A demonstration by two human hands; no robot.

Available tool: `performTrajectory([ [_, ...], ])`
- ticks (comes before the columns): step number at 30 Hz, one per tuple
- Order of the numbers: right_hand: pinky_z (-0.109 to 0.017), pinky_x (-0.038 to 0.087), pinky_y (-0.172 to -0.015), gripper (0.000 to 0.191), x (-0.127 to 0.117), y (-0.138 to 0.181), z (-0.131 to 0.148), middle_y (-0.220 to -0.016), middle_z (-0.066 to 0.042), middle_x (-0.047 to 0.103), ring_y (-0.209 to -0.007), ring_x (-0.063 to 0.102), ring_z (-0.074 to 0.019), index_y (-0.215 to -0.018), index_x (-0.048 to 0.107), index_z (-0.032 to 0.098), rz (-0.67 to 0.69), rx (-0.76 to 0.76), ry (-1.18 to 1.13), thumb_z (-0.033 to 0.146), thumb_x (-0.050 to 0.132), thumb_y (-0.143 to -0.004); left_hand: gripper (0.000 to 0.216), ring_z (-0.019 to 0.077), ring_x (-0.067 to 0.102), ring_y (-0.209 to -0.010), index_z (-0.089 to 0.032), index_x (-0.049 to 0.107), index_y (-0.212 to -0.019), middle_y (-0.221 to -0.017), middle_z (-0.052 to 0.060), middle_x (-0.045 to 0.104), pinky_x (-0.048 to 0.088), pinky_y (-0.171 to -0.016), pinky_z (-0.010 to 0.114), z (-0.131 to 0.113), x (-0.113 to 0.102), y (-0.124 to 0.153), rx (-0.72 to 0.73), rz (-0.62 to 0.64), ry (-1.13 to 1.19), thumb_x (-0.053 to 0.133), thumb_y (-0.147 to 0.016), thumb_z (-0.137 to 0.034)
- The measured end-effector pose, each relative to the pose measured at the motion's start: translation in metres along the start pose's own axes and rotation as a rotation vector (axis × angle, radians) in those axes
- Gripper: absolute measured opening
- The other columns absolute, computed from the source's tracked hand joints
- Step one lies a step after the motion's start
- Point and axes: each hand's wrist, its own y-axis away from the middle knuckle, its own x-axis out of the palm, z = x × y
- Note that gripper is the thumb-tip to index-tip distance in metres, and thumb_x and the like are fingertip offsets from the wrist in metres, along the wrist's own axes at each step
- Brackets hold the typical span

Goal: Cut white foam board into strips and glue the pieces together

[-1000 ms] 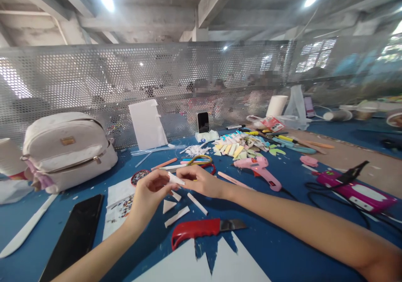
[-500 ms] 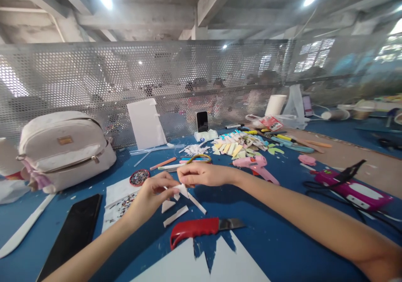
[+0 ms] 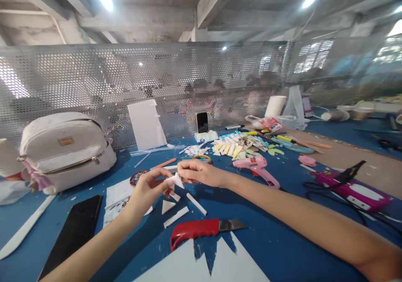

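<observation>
My left hand pinches a small white pointed piece, which looks like cut foam or card, between thumb and fingers. My right hand is closed at the right edge of the same piece, fingertips pressed together; whether something else is in them is hidden. Just below, on the blue table, are a white triangle and two narrow white strips, one lower and one to the right. Closer to me lies a red-handled knife, its blade pointing right, above a notched white sheet.
A pink glue gun lies right of my hands, with a pile of coloured scraps behind it. At left are a black phone and a pale backpack. A purple device with a cable lies far right.
Both hands have lifted slightly with the white piece, and it has turned to point down and right. A strip below it now shows in full. The knife stays put.
</observation>
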Motion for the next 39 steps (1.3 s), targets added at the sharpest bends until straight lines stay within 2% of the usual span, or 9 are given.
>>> performTrajectory([
  [5, -0.025, 0.031, -0.059, 0.039, 0.006, 0.002, 0.008, -0.067, 0.004, 0.041, -0.061, 0.038, -0.0113, -0.077, 0.046, 0.019, -0.042, -0.027, 0.060, 0.050, 0.041, -0.100, 0.030, 0.0120, 0.064, -0.058, -0.016, 0.066, -0.082, -0.067, -0.001, 0.065, 0.053, -0.059, 0.022, 0.003, 0.003, 0.004, -0.097, 0.006, 0.102, 0.083, -0.072, -0.039],
  [11, -0.027, 0.029, -0.064, 0.031, 0.015, 0.004, 0.013, -0.072, 0.003, 0.042, -0.067, 0.039, -0.0131, -0.076, 0.045, 0.019, -0.173, -0.076, 0.138, 0.038, 0.043, -0.101, 0.030, 0.0096, 0.063, -0.061, -0.017, 0.066, -0.082, -0.070, -0.003, 0.063, 0.053, -0.063, 0.020, 0.003, 0.007, 0.009, -0.140, -0.001, 0.185, 0.082, -0.074, -0.040],
  [15, -0.028, 0.026, -0.062, 0.030, 0.023, 0.005, 0.016, -0.069, 0.004, 0.037, -0.064, 0.033, -0.0131, -0.072, 0.042, 0.020, -0.267, -0.096, 0.096, 0.034, 0.046, -0.098, 0.029, 0.0089, 0.063, -0.062, -0.017, 0.066, -0.083, -0.073, -0.003, 0.062, 0.054, -0.065, 0.020, 0.002, 0.010, 0.012, -0.153, 0.013, 0.233, 0.083, -0.074, -0.039],
  [20, -0.027, 0.025, -0.056, 0.034, 0.032, 0.004, 0.011, -0.068, 0.005, 0.032, -0.061, 0.030, -0.0121, -0.071, 0.040, 0.020, -0.346, -0.088, -0.055, 0.043, 0.049, -0.095, 0.030, 0.0089, 0.064, -0.064, -0.017, 0.066, -0.088, -0.075, -0.002, 0.064, 0.055, -0.065, 0.019, 0.002, 0.014, 0.014, -0.153, 0.027, 0.287, 0.083, -0.075, -0.038],
  [27, -0.024, 0.021, -0.048, 0.035, 0.032, 0.000, 0.009, -0.061, 0.008, 0.026, -0.050, 0.021, -0.0100, -0.073, 0.031, 0.022, -0.330, -0.043, -0.278, 0.045, 0.043, -0.097, 0.032, 0.0086, 0.065, -0.069, -0.019, 0.065, -0.088, -0.072, -0.004, 0.062, 0.057, -0.070, 0.018, 0.001, 0.013, 0.012, -0.139, -0.042, 0.359, 0.085, -0.072, -0.037],
  [32, -0.024, 0.020, -0.049, 0.035, 0.027, 0.000, 0.005, -0.060, 0.007, 0.032, -0.051, 0.026, -0.0094, -0.074, 0.038, 0.021, -0.303, -0.047, -0.264, 0.045, 0.049, -0.096, 0.034, 0.0078, 0.065, -0.067, -0.017, 0.065, -0.091, -0.075, -0.003, 0.062, 0.058, -0.068, 0.017, 0.001, 0.010, 0.011, -0.140, -0.087, 0.362, 0.086, -0.071, -0.036],
  [39, -0.026, 0.023, -0.053, 0.039, 0.027, 0.003, 0.005, -0.064, 0.007, 0.032, -0.056, 0.029, -0.0099, -0.074, 0.040, 0.020, -0.229, -0.070, -0.196, 0.050, 0.049, -0.097, 0.036, 0.0069, 0.062, -0.064, -0.016, 0.066, -0.091, -0.072, -0.003, 0.061, 0.056, -0.065, 0.016, 0.001, 0.011, 0.011, -0.122, -0.112, 0.325, 0.085, -0.071, -0.039],
])
